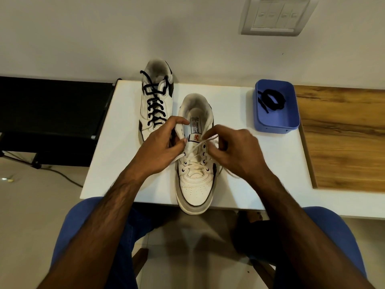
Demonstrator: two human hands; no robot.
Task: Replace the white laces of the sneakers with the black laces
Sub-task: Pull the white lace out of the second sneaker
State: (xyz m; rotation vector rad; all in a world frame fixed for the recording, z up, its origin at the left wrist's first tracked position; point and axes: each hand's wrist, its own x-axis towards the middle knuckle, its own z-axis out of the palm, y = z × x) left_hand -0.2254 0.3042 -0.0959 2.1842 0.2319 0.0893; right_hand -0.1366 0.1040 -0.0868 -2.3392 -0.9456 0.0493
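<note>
Head view: the near sneaker (195, 174) stands at table (239, 163) centre, toe at 6 o'clock. The left hand (160, 147) grips its collar; the right hand (235, 151) pinches the white lace (198, 146). At 11 o'clock stands the black-laced sneaker (155, 101); at 2 o'clock, the blue tray (277, 124) holds a black lace (273, 99).

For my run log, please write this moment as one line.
stage: unlacing near sneaker | left hand: holds collar | right hand: pulls white lace | far sneaker: black-laced | black lace: in blue tray
</note>
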